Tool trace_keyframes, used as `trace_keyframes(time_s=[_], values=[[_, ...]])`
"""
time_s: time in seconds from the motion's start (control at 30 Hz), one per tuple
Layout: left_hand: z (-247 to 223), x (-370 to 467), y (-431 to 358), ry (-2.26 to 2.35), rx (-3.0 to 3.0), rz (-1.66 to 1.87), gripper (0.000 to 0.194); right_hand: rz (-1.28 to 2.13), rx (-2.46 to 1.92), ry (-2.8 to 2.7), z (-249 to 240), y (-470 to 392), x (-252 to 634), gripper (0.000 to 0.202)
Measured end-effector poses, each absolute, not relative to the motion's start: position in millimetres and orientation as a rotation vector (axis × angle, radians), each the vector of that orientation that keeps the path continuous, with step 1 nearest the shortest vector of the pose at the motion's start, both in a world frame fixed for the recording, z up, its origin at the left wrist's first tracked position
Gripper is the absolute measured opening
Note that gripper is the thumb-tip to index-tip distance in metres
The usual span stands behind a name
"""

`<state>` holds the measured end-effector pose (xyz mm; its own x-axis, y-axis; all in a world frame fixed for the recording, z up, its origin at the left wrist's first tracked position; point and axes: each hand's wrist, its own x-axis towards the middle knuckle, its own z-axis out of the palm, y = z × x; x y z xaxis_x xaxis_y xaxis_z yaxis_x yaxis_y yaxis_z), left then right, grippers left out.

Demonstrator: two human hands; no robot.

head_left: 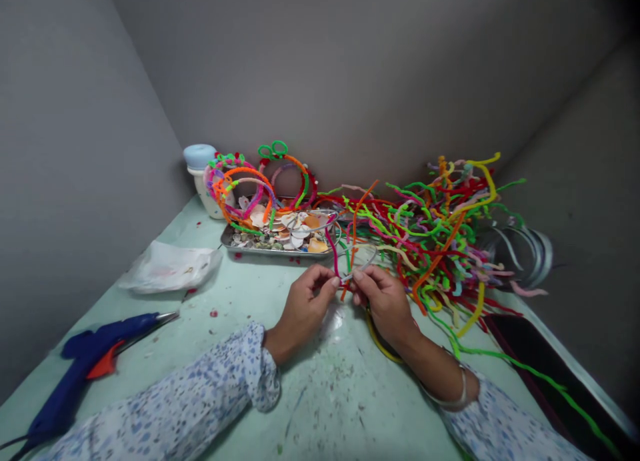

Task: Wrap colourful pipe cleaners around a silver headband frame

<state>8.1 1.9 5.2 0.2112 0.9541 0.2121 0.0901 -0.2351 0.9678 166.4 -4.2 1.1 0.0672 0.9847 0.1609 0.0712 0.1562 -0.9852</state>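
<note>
My left hand [307, 304] and my right hand [387, 304] meet above the middle of the table, each with thumb and fingers pinched. Between them is a thin pale headband [373, 253], its curve rising past the fingertips. A magenta pipe cleaner [331, 244] stands up from my left fingertips. An orange pipe cleaner [356, 221] and a green pipe cleaner [347, 255] cross at the fingers. Which fingers grip each pipe cleaner is too small to tell. Under my right hand lies a yellow ring-shaped thing [377, 341], partly hidden.
A metal tray [270, 253] holds shells and finished colourful headbands [250, 181]. Rightward lie a heap of pipe cleaners [435, 234], plain headbands [540, 254] and a dark flat object [545, 361]. Leftward are a blue glue gun [100, 347], plastic bag [170, 267] and blue-lidded bottle [200, 159].
</note>
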Motion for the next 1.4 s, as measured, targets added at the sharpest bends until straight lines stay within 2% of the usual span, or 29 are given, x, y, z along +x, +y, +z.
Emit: trace_keyframes(time_s=[0.63, 0.77, 1.0, 1.4], values=[[4, 8, 2, 1.040, 1.571, 1.114, 0.019, 1.082, -1.130, -1.279, 3, -5, 165, 0.028], [3, 9, 0, 1.157, 1.737, 1.250, 0.007, 1.072, -1.136, -1.244, 1, -3, 165, 0.028], [6, 8, -3, 1.162, 2.091, 1.432, 0.006, 1.094, -1.123, -1.213, -4, -2, 168, 0.030], [4, 8, 1, 1.144, 2.039, 1.427, 0.006, 1.177, -1.060, -1.234, -6, -2, 168, 0.026]])
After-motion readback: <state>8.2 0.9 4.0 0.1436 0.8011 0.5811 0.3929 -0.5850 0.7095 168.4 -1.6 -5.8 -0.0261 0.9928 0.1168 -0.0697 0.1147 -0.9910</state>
